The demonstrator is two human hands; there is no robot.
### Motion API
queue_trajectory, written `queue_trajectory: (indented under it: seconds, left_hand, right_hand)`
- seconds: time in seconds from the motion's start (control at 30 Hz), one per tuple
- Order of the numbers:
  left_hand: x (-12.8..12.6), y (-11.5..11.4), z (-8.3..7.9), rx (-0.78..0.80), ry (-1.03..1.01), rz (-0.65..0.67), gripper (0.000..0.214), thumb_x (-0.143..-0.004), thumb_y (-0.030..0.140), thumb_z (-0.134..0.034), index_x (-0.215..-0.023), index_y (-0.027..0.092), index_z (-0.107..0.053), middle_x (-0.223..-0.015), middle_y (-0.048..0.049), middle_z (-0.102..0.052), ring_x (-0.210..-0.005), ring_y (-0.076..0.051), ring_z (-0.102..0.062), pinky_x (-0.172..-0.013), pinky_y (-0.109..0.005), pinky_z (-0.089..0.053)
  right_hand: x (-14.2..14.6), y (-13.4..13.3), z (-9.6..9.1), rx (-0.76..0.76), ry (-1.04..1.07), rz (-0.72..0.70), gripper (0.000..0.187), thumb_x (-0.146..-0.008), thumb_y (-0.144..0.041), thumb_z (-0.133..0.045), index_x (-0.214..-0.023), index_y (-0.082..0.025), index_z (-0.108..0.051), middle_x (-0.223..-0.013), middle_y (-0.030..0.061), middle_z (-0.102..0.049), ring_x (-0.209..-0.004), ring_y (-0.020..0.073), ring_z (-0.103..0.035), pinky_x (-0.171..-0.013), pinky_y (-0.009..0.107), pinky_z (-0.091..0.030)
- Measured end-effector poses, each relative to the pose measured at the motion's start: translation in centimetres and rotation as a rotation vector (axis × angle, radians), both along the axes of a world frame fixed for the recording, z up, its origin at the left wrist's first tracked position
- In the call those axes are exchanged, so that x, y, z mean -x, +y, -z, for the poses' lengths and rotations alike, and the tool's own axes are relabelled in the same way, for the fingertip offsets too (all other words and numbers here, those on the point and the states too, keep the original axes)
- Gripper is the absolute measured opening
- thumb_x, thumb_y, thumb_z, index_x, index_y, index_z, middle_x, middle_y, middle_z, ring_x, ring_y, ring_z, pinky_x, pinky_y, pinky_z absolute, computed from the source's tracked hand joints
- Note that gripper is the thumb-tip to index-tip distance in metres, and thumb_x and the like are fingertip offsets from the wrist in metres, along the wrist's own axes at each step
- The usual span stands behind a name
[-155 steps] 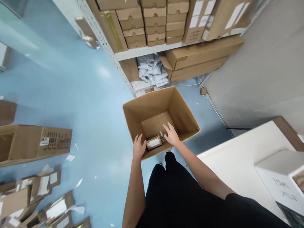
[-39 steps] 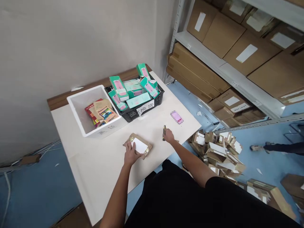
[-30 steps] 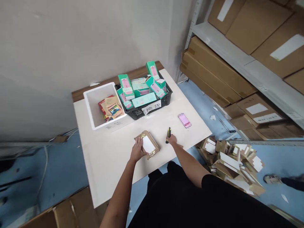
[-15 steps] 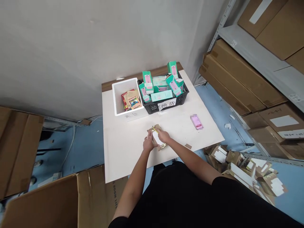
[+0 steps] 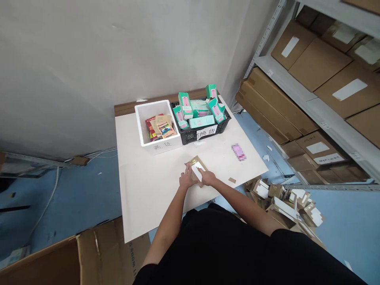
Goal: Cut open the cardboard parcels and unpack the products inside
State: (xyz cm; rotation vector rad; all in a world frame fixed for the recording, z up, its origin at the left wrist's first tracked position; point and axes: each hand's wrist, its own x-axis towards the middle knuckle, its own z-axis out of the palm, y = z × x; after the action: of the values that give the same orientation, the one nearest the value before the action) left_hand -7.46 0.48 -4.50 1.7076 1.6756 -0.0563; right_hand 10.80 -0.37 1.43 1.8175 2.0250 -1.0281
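Observation:
A small brown cardboard box (image 5: 202, 159) with a white label lies on the white-topped table, clear tape shining at its far end. My left hand (image 5: 187, 179) grips its left side, fingers along the edge and holding it against the tabletop. My right hand (image 5: 208, 177) is closed round a slim yellow utility knife (image 5: 198, 168), mostly hidden by the fingers. The knife's front end lies over the white label. Whether the blade touches the box I cannot tell.
Behind the hands stand a white foam box (image 5: 157, 145) holding booklets and a black plastic basket (image 5: 190, 137) full of green-and-pink boxes. A blurred pink object (image 5: 238, 152) and a cardboard scrap (image 5: 232, 180) lie to the right. Shelves with cartons (image 5: 319, 63) rise at the right.
My right hand has drawn the knife from the box's far end back toward me, over the label. The box has turned slightly under my left hand. The camera view has swung right.

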Motion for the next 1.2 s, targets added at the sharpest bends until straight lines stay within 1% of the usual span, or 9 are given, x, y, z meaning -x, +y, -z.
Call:
queue_trajectory:
  seconds: [0.2, 0.4, 0.57, 0.67, 0.77, 0.9, 1.0, 1.1, 1.2]
  left_hand:
    - [0.6, 0.3, 0.5, -0.029, 0.005, 0.054, 0.123, -0.065, 0.073, -0.081, -0.168, 0.036, -0.027, -0.182, -0.0037, -0.003, -0.137, -0.045, -0.046, -0.103, -0.052, -0.049]
    - [0.6, 0.0, 0.4, -0.063, 0.021, 0.077, 0.114, -0.072, 0.073, -0.077, -0.169, 0.037, -0.029, -0.182, -0.0024, 0.000, -0.133, -0.046, -0.048, -0.100, -0.057, -0.050]
    - [-0.8, -0.6, -0.2, -0.079, 0.087, 0.102, 0.106, -0.078, 0.073, -0.073, -0.168, 0.033, -0.033, -0.181, -0.0098, -0.004, -0.132, -0.047, -0.050, -0.103, -0.062, -0.049]
    - [-2.9, -2.5, -0.2, -0.129, 0.140, 0.022, 0.108, -0.084, 0.078, -0.063, -0.169, 0.019, -0.030, -0.176, -0.0244, -0.013, -0.134, -0.048, -0.050, -0.105, -0.061, -0.048]
    - [-4.4, -5.4, -0.1, -0.155, 0.191, -0.060, 0.101, -0.094, 0.075, -0.050, -0.169, 0.011, -0.026, -0.170, -0.0323, -0.023, -0.132, -0.047, -0.054, -0.102, -0.056, -0.052]
    - [-3.4, -7.9, -1.1, -0.159, 0.280, 0.003, 0.078, -0.102, 0.059, -0.046, -0.164, 0.012, -0.039, -0.155, -0.0302, -0.047, -0.128, -0.044, -0.057, -0.097, -0.052, -0.055]
    - [-1.6, -7.8, -2.2, -0.231, 0.311, 0.095, 0.054, -0.103, 0.040, -0.048, -0.152, 0.019, -0.055, -0.144, -0.0231, -0.059, -0.130, -0.039, -0.056, -0.099, -0.051, -0.054]
    - [-0.5, -6.5, -2.3, -0.327, 0.310, 0.147, 0.057, -0.102, 0.032, -0.048, -0.158, 0.023, -0.049, -0.159, -0.0187, -0.050, -0.147, -0.037, -0.044, -0.108, -0.051, -0.050]
    - [-0.3, -5.2, -1.1, -0.310, 0.320, 0.193, 0.065, -0.103, 0.033, -0.047, -0.165, 0.020, -0.039, -0.173, -0.0175, -0.033, -0.160, -0.038, -0.025, -0.121, -0.054, -0.038]
  right_hand:
    - [-2.4, -3.6, -0.5, 0.066, -0.029, -0.006, 0.078, -0.082, -0.021, -0.073, -0.156, -0.031, -0.050, -0.122, 0.0141, -0.076, -0.104, 0.0354, -0.075, -0.077, 0.037, -0.053]
    - [-6.4, -6.1, -1.8, 0.065, -0.034, 0.073, 0.069, -0.074, -0.012, -0.071, -0.140, -0.032, -0.066, -0.102, 0.0095, -0.079, -0.091, 0.0323, -0.076, -0.074, 0.036, -0.052]
    - [-8.3, -7.1, -1.8, -0.181, 0.064, 0.438, 0.066, -0.100, -0.028, -0.051, -0.164, -0.028, -0.035, -0.115, 0.0081, -0.078, -0.101, 0.0292, -0.075, -0.083, 0.034, -0.051]
    - [-6.1, -6.4, 0.1, -0.181, 0.019, 0.618, 0.079, -0.105, -0.046, -0.050, -0.170, -0.019, -0.015, -0.117, 0.0139, -0.077, -0.105, 0.0325, -0.074, -0.085, 0.037, -0.051]
    - [-3.4, -4.0, 1.9, -0.142, 0.027, 0.627, 0.090, -0.104, -0.050, -0.056, -0.171, -0.016, -0.007, -0.128, 0.0173, -0.074, -0.116, 0.0329, -0.072, -0.091, 0.037, -0.051]
    - [-2.4, 0.2, 2.5, -0.147, 0.075, 0.555, 0.089, -0.103, -0.044, -0.060, -0.172, -0.020, -0.010, -0.134, 0.0157, -0.072, -0.119, 0.0297, -0.070, -0.095, 0.034, -0.050]
    - [-3.6, 2.3, 1.8, -0.178, 0.143, 0.536, 0.079, -0.109, -0.048, -0.049, -0.172, -0.020, -0.011, -0.122, 0.0127, -0.076, -0.111, 0.0273, -0.072, -0.092, 0.033, -0.051]
    - [-5.2, 2.4, 1.0, -0.237, 0.200, 0.543, 0.063, -0.113, -0.038, -0.033, -0.171, -0.020, -0.017, -0.113, 0.0110, -0.078, -0.103, 0.0255, -0.073, -0.089, 0.032, -0.052]
    - [-6.7, 1.4, 0.4, -0.258, 0.263, 0.447, 0.057, -0.110, -0.027, -0.034, -0.167, -0.023, -0.029, -0.118, 0.0091, -0.077, -0.101, 0.0242, -0.072, -0.089, 0.031, -0.052]
